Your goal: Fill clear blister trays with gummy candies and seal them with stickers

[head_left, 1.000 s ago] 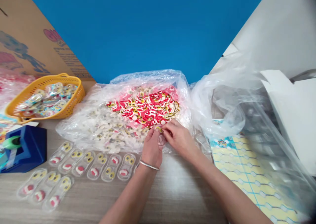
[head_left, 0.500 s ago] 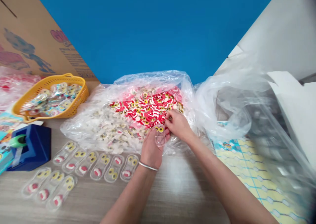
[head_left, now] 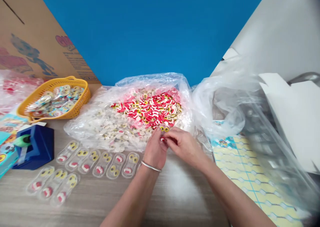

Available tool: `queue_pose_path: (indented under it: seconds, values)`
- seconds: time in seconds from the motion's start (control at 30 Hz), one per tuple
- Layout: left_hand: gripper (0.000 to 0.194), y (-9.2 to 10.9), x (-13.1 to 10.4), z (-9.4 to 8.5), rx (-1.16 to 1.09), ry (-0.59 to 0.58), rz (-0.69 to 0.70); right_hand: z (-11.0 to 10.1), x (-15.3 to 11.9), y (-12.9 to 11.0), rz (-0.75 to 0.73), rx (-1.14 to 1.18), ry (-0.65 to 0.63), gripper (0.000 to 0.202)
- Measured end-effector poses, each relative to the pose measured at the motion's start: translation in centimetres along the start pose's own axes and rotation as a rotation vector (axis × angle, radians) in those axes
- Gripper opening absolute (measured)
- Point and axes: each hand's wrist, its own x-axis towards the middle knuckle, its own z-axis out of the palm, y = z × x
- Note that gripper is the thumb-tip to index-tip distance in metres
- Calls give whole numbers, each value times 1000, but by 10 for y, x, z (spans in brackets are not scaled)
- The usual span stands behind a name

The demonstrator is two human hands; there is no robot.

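Observation:
My left hand [head_left: 155, 151], with a bangle at the wrist, is closed round a small clear plastic shell [head_left: 164, 129] holding two yellow eye pieces. Fingers of my right hand [head_left: 188, 147] pinch a small red-and-white mouth piece [head_left: 162, 140] against the lower part of that shell; they partly hide it. Just beyond both hands spreads an open clear plastic bag [head_left: 85, 127] with a heap of red-and-white mouth pieces and yellow eye pieces [head_left: 155, 108]. To the left, several filled clear shells [head_left: 100, 165] lie in two rows on the table [head_left: 110, 200].
An orange basket [head_left: 82, 101] of packed pieces stands at the left, behind a blue tape dispenser [head_left: 45, 147]. On the right are yellow printed card sheets [head_left: 246, 173], crumpled clear plastic [head_left: 232, 120] and a white carton [head_left: 287, 120]. A blue panel [head_left: 155, 30] rises behind.
My right hand has come back from the heap to the shell in my left hand, bringing a red-and-white mouth piece. The view has shifted slightly; the rows of shells stay as they were.

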Motion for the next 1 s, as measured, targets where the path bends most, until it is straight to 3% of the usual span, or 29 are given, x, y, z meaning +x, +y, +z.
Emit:
queue_pose_path:
  seconds: [0.2,0.37,0.47,0.6,0.7,0.83,1.0]
  values:
    - [14,-7,-19,14,90,7,-62,3,-30,-17,65,-300,29,16]
    - [17,-16,-23,21,159,17,-95,-17,-55,-11,57,-241,129,19]
    - [19,-19,-25,27,207,75,-103,-50,-64,26,189,-261,243,20]
    - [21,-25,-30,37,284,117,-128,-102,-62,105,543,-440,376,25]
    - [22,-33,-34,41,327,115,-145,-125,-46,155,621,-469,380,27]
    - [21,-45,-36,41,350,107,-171,-120,-21,190,589,-456,302,30]
    - [21,-52,-36,40,371,109,-179,-103,-16,202,621,-458,338,26]
